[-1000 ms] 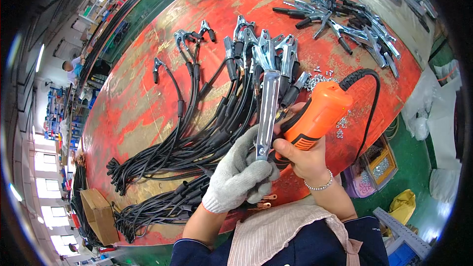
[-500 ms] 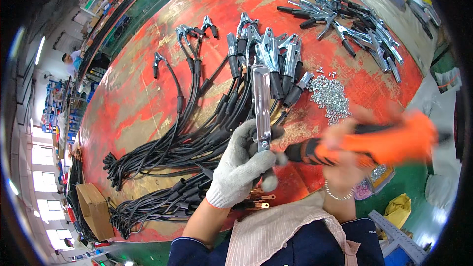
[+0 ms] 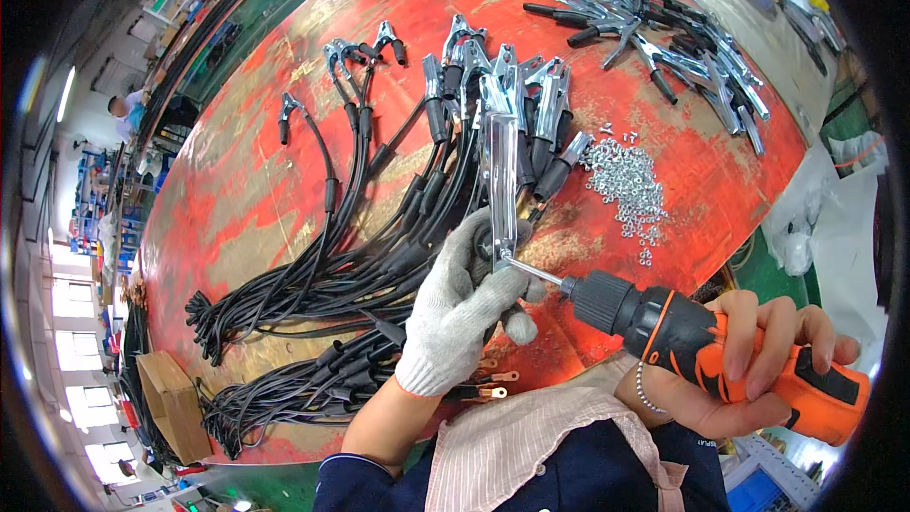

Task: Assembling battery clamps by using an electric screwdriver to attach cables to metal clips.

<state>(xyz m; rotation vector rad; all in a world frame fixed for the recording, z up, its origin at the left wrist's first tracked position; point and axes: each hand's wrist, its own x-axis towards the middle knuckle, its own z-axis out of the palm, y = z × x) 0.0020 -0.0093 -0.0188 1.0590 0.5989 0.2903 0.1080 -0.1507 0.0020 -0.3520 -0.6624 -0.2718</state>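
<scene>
My left hand, in a pale knit glove, is closed around a silver metal clamp, holding it upright with its lower end between the fingers. Bare, with a bead bracelet at the wrist, my right hand grips an orange and black power screwdriver. The long bit of the tool reaches left to a screw at the lower end of the clamp. It appears to touch the screw head. The underside of the clamp is hidden by my gloved fingers.
Black cables with clamps on their far ends lie across the red, worn table. Nuts and screws form a small heap right of centre. Loose clamps are piled at the far right. A cardboard box stands at the left edge.
The power screwdriver, blurred and nearly level before, is now steady and tilted, its bit at the screw on the clamp. My right hand has moved lower and to the right. My left hand keeps its hold.
</scene>
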